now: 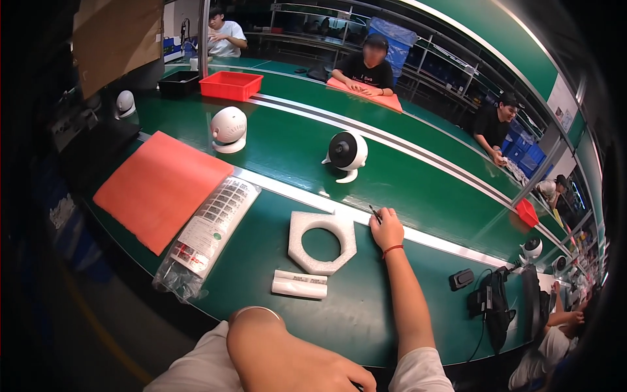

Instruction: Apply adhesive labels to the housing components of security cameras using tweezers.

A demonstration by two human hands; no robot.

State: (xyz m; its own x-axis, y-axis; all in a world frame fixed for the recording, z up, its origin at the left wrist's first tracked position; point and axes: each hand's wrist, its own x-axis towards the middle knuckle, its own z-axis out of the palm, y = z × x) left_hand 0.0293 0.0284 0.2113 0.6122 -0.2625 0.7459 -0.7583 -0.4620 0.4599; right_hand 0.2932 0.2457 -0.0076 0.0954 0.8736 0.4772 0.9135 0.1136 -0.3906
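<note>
My right hand (388, 230) is at the white strip along the table's edge of the conveyor, closed around a thin dark pen-like tool (375, 212) whose tip points up and left. To its left lies a white foam block (299, 247), six-sided with a round hole. Just below the foam rests a white roll with printed labels (300, 285). My left hand (313, 366) hangs low at the front edge of the table; its fingers run out of the picture, so their grip is hidden. Beyond the strip, a white camera with a round black face (346, 151) stands on the green belt.
Another white camera (228, 129) stands farther left. An orange foam sheet (164, 186) and a bagged stack of label sheets (212, 225) lie left. A red bin (230, 85) stands at the back. A black device (461, 279) and black bag (499, 307) lie right. Several people work around.
</note>
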